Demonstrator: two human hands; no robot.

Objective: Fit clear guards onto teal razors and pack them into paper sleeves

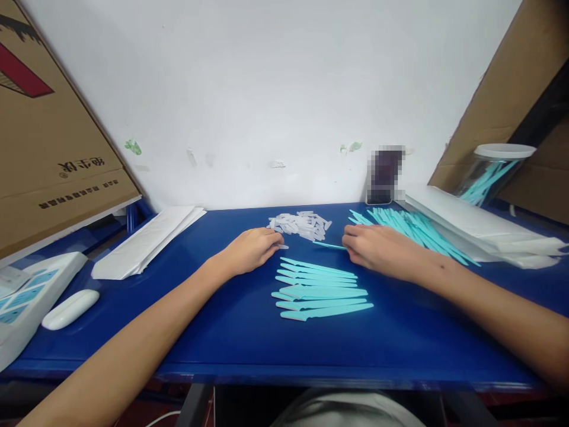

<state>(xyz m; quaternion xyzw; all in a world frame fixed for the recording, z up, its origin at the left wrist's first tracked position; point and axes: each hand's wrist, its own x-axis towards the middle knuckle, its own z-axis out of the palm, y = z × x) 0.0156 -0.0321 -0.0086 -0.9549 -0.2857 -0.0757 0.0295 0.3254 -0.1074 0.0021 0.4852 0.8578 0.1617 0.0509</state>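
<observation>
My left hand [254, 250] pinches a small translucent white blade cap [283, 247] between thumb and fingers. Opposite it, my right hand [377, 249] is closed round the handle of a turquoise eyebrow razor [328, 244], whose narrow end points left toward the cap. The two are apart. Just behind, between the hands, lies a heap of white caps [302, 224]. Nearer to me, several eyebrow razors [324, 293] are laid out roughly in a row, handles to the right. A loose pile of more razors [422, 231] is partly hidden by my right hand and forearm.
Folded white sheets [149, 243] and a white oval case [71, 309] lie left on the blue table [231, 338]. Cardboard [57, 148] leans on that side. At the right are a blurred phone [384, 175], plastic bags [484, 228] and a clear jar [493, 172] of razors.
</observation>
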